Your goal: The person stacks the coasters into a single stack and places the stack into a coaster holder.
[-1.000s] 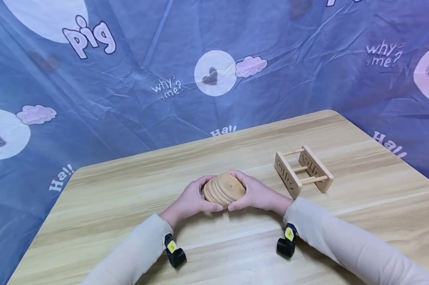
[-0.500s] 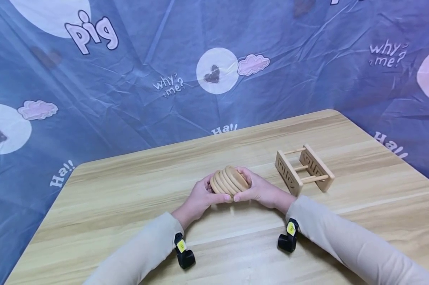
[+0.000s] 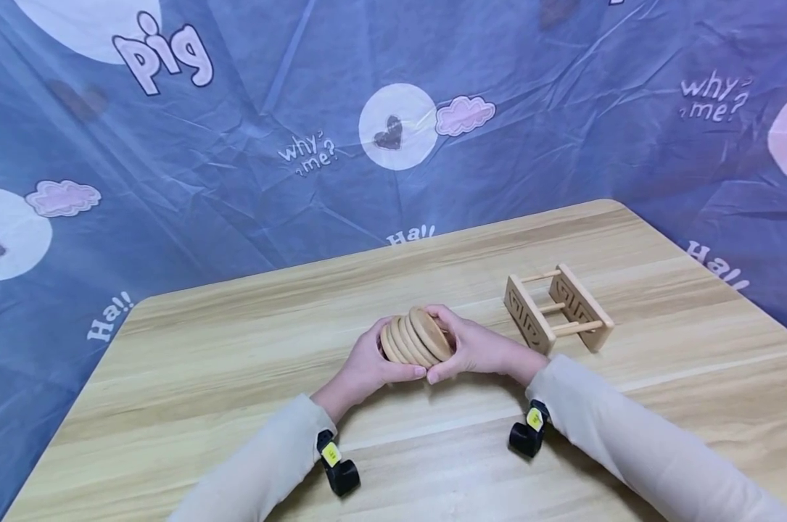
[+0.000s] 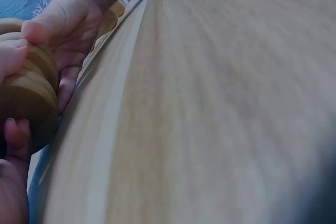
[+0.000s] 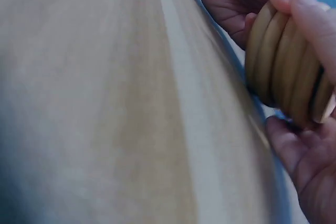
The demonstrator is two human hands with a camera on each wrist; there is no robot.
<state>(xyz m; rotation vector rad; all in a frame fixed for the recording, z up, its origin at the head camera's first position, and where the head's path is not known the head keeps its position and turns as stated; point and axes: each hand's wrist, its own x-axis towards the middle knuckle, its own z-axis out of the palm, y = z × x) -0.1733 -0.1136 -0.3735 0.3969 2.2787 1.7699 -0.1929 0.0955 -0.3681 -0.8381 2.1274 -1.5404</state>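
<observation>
Between both hands is a stack of several round wooden coasters (image 3: pixel 414 339), tilted on edge above the table. My left hand (image 3: pixel 371 360) grips the stack's left side, its thumb along the near edges. On the other side my right hand (image 3: pixel 469 346) holds the end disc, with the thumb in front and fingers behind. In the right wrist view the coasters (image 5: pixel 283 61) lie face to face, with a dark gap near the right-hand end. The left wrist view catches the stack (image 4: pixel 31 87) at the left edge, fingers of both hands around it.
To the right of the hands stands a wooden rack (image 3: pixel 558 312) with two carved side panels joined by thin dowels. The wood-grain table (image 3: pixel 236 341) reaches back to a blue printed cloth (image 3: pixel 249 145).
Both hands have turned the stack so its disc edges face more upward and forward. It shifted slightly right, then a little back left. The right end disc now stands slightly apart from the others.
</observation>
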